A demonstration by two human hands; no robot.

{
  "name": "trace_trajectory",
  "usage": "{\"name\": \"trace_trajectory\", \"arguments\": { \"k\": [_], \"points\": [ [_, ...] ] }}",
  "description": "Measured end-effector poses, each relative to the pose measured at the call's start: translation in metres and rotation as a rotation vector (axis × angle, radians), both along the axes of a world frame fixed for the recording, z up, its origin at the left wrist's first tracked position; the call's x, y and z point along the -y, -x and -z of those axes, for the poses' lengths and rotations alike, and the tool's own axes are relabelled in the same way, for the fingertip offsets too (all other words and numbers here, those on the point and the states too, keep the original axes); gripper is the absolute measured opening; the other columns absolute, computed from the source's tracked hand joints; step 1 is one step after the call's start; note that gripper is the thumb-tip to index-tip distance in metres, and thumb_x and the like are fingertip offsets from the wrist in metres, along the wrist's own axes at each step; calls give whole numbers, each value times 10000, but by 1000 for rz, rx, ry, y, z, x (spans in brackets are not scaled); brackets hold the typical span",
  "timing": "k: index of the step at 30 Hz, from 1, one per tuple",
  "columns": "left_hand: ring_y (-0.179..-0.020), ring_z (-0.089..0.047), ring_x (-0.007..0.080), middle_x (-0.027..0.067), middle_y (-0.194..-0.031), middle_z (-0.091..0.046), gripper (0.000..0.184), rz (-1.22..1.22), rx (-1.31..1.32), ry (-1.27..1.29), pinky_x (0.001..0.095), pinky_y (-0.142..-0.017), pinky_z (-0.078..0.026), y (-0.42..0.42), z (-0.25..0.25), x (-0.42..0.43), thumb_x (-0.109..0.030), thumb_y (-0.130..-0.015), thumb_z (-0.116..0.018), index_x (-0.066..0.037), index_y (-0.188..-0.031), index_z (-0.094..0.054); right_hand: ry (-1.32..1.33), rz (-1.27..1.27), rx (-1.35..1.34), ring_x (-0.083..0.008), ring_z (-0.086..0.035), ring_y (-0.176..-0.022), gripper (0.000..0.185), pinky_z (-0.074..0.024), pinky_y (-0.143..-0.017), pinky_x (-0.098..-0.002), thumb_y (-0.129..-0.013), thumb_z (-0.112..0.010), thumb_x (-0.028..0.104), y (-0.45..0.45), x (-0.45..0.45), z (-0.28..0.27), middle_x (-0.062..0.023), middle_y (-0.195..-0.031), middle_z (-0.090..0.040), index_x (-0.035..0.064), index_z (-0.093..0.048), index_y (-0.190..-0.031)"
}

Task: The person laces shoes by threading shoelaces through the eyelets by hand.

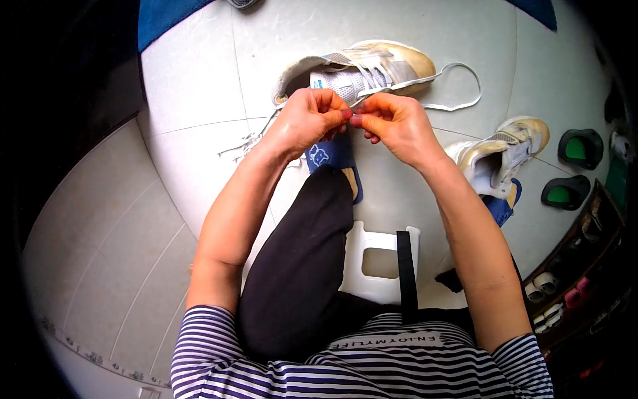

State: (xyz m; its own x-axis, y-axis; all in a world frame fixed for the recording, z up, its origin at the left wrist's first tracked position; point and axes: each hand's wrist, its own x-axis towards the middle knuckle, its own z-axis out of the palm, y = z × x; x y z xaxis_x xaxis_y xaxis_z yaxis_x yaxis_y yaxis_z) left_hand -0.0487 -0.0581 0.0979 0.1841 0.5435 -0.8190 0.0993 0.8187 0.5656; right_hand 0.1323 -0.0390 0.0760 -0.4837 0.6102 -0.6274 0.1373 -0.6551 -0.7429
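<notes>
White lace point(452, 108) loops out from the yellowed sneaker point(369, 70) at upper centre and runs behind the right hand point(395, 126). Left hand point(309, 120) and right nearly meet at the sneaker's near edge, fingertips pinched, on what I cannot tell. Another sneaker point(495, 156) stands at centre right.

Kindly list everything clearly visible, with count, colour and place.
Sneakers: two, white and tan, ahead and right
Shoelace loop: one, white, beside farther sneaker
Slippers: two, blue, at feet
Green-lined slippers: two, black and green, far right
Stool: one, white, lower centre
Strap: one, black, over stool
Shoe rack: one, dark, right edge
Mat: two parts, blue, top
Tiled floor: one, pale, beneath
Trousers: one pair, black, centre
Striped shirt: one, navy and white, bottom
Left hand: one, bare, centre
Right hand: one, bare, centre
</notes>
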Motion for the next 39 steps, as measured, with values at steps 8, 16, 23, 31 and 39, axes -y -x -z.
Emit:
{"name": "trace_trajectory", "arguments": {
  "k": [8,16,23,31,39],
  "points": [
    [-561,-487,150,64,-663,-524,80,297,-640,-652,304,-517,-396,0,17,-10,-106,-861,-584,-30,-837,-585,-362,79,250,-179,-598,-571,168,-469,-590,-304,-760,-678,154,20,-6,23,-125,-672,-646,-8,-647,-791],
    [-807,-583,313,101,-865,-573,116,588,-881,-881,390,-690,-488,2,32,-16,-36,-742,-596,-49,-856,-616,-362,34,500,-236,-648,-617,132,-508,-624,-323,-740,-672,149,26,-4,30,-130,-673,-656,20,-655,-760],
    [-771,-575,309,120,-820,-563,88,426,-707,-846,375,-674,-470,6,41,-18,-34,-723,-593,-26,-811,-593,-354,49,516,-100,-555,-549,155,-453,-560,-265,-731,-694,163,34,-2,33,-52,-614,-631,16,-647,-738],
    [-718,-553,235,107,-794,-557,84,309,-642,-761,316,-660,-451,3,46,-14,-25,-760,-566,-10,-840,-584,-55,195,466,-285,-655,-676,182,-515,-694,-353,-664,-698,211,43,2,52,-160,-693,-660,39,-692,-721],
    [-743,-485,62,-15,-818,-565,75,32,-205,-214,192,-667,-391,10,51,-19,-43,-829,-529,-38,-881,-584,-154,121,522,-227,-657,-655,192,-514,-666,-327,-673,-724,211,41,2,56,-134,-687,-670,30,-692,-726]
  ]
}}
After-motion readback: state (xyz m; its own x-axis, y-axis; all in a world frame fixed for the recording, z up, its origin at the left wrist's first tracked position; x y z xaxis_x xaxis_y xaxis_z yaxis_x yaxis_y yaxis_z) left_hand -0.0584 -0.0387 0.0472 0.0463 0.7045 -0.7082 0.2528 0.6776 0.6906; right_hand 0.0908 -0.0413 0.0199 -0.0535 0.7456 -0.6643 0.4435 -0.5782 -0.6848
